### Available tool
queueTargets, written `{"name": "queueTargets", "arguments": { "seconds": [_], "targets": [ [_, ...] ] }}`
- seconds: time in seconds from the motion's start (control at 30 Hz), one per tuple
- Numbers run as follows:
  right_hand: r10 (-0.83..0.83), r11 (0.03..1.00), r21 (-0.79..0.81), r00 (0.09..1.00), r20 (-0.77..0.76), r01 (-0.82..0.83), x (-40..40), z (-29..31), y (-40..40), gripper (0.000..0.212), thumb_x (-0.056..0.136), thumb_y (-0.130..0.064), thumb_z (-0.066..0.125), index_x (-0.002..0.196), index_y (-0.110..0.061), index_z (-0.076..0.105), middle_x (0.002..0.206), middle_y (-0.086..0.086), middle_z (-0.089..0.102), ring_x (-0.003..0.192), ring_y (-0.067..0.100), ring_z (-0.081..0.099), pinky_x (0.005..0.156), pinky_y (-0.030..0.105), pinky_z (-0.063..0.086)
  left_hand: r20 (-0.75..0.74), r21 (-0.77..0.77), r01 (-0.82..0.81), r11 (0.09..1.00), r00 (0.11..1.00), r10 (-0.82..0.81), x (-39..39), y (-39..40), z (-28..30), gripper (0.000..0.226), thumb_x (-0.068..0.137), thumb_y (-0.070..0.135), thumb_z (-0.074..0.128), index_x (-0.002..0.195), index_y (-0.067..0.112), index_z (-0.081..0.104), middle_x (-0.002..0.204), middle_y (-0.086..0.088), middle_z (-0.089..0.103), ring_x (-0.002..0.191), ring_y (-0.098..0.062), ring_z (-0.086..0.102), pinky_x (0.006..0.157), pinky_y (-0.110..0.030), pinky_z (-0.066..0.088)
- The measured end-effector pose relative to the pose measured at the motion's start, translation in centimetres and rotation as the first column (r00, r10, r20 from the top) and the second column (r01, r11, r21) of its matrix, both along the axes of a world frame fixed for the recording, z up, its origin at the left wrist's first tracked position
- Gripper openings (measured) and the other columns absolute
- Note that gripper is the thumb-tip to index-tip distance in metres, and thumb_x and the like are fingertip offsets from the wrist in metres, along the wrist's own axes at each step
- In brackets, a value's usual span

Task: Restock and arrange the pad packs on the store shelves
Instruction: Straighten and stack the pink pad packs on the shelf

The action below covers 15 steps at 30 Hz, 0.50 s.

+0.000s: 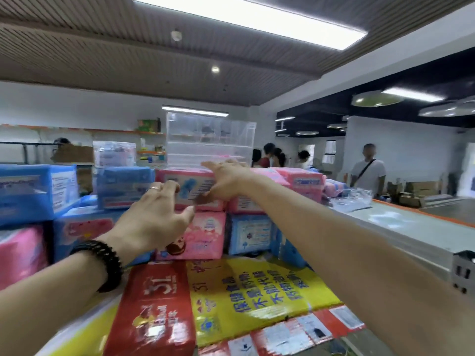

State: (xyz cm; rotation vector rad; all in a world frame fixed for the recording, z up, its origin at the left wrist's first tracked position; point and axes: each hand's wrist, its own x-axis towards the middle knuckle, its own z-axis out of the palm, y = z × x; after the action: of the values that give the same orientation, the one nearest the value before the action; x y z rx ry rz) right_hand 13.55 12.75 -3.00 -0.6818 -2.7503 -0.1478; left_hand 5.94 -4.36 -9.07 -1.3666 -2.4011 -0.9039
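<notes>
Fingers: right hand (226, 182) spread, touching top pink pad pack (187, 187) | left hand (154, 214) spread, just beside it

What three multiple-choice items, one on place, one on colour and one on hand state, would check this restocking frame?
1. Where does the pink pad pack under both hands sit?
A. on top of the stacked packs
B. on the floor
C. inside the clear plastic box

2. What colour is the beaded bracelet on the left wrist?
A. white
B. black
C. green

3. How does the right hand lie?
A. balled into a fist
B. hanging at the side
C. fingers extended over the pack's top

Answers: 1 A, it rests on another pink pack and a blue one; 2 B, dark beads ring the wrist; 3 C, straight fingers reach across the top edge, while the left hand touches the front.
</notes>
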Motion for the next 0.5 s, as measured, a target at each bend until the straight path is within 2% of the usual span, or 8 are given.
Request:
{"name": "queueTargets", "arguments": {
  "seconds": [0.07,0.2,0.27,0.3,0.37,0.4,0.43,0.5],
  "targets": [
    [0.010,0.998,-0.069,0.995,0.094,-0.003,-0.7,1.3,0.1,0.106,0.073,-0.075,0.067,0.157,-0.040,0.013,0.166,0.005,0.019,0.151,0.030,0.016,0.121,0.048,0.015,-0.005,0.010,0.010,1.000,1.000,-0.010,0.0,-0.2,-0.3,0.063,0.093,0.050,0.056,0.145,0.021,0.036,0.146,-0.006,0.041,0.135,-0.025,0.042,0.107,-0.043,0.039],
    [0.080,0.965,-0.261,0.974,0.214,-0.022,-2.1,2.8,1.4,0.102,0.080,-0.069,0.067,0.159,-0.035,0.012,0.167,-0.006,0.011,0.152,0.022,0.019,0.119,0.043,0.025,0.007,0.041,0.024,0.999,1.000,-0.024,0.1,-1.0,-1.0,0.060,0.089,0.052,0.059,0.140,0.025,0.041,0.140,-0.001,0.046,0.129,-0.024,0.047,0.105,-0.043,0.041],
    [0.082,0.950,-0.310,0.979,0.186,-0.021,-2.6,2.7,1.8,0.103,0.078,-0.061,0.074,0.158,-0.035,0.015,0.166,-0.002,0.015,0.146,0.026,0.033,0.103,0.038,0.043,0.015,0.050,0.033,0.998,0.999,-0.033,-0.2,-1.4,-1.4,0.060,0.089,0.051,0.061,0.139,0.025,0.043,0.138,0.000,0.048,0.126,-0.022,0.049,0.104,-0.042,0.042],
    [0.088,0.947,-0.320,0.984,0.154,-0.034,-2.6,2.5,2.0,0.103,0.076,-0.057,0.078,0.157,-0.036,0.017,0.165,0.000,0.020,0.139,0.027,0.042,0.092,0.034,0.048,0.022,0.053,0.031,0.998,0.999,-0.032,-0.3,-1.6,-1.5,0.059,0.088,0.050,0.063,0.138,0.024,0.044,0.136,0.000,0.049,0.124,-0.022,0.050,0.102,-0.041,0.043],
    [0.099,0.945,-0.317,0.993,0.063,-0.074,-2.4,2.1,2.0,0.104,0.073,-0.054,0.082,0.156,-0.035,0.022,0.161,0.003,0.030,0.125,0.024,0.051,0.080,0.029,0.049,0.039,0.058,0.019,0.998,0.999,-0.022,-0.6,-1.9,-1.5,0.056,0.088,0.046,0.066,0.135,0.021,0.048,0.133,-0.004,0.052,0.119,-0.022,0.051,0.098,-0.039,0.041],
    [0.118,0.948,-0.299,0.993,0.017,-0.108,-2.2,1.9,1.8,0.106,0.071,-0.054,0.083,0.156,-0.035,0.022,0.158,0.003,0.034,0.121,0.023,0.051,0.080,0.029,0.053,0.050,0.060,0.012,0.998,0.999,-0.015,-0.7,-2.2,-1.5,0.055,0.088,0.044,0.067,0.134,0.020,0.049,0.132,-0.005,0.054,0.119,-0.023,0.051,0.096,-0.038,0.040],
    [0.138,0.960,-0.245,0.990,-0.019,-0.138,-1.9,1.5,1.6,0.110,0.067,-0.057,0.083,0.156,-0.034,0.022,0.157,0.003,0.036,0.122,0.023,0.050,0.087,0.035,0.056,0.063,0.060,0.007,0.998,0.998,-0.011,-0.7,-2.5,-1.4,0.054,0.089,0.042,0.067,0.134,0.018,0.050,0.131,-0.006,0.055,0.119,-0.024,0.051,0.095,-0.037,0.038],
    [0.136,0.991,-0.009,0.988,-0.078,-0.137,-1.3,1.0,1.1,0.121,0.058,-0.070,0.080,0.156,-0.036,0.017,0.156,0.004,0.036,0.134,0.026,0.040,0.110,0.052,0.038,0.082,0.068,0.026,0.997,0.996,-0.031,-0.4,-3.3,-1.0,0.048,0.090,0.040,0.066,0.131,0.019,0.052,0.129,-0.005,0.055,0.119,-0.023,0.051,0.093,-0.034,0.036]
  ]
}}
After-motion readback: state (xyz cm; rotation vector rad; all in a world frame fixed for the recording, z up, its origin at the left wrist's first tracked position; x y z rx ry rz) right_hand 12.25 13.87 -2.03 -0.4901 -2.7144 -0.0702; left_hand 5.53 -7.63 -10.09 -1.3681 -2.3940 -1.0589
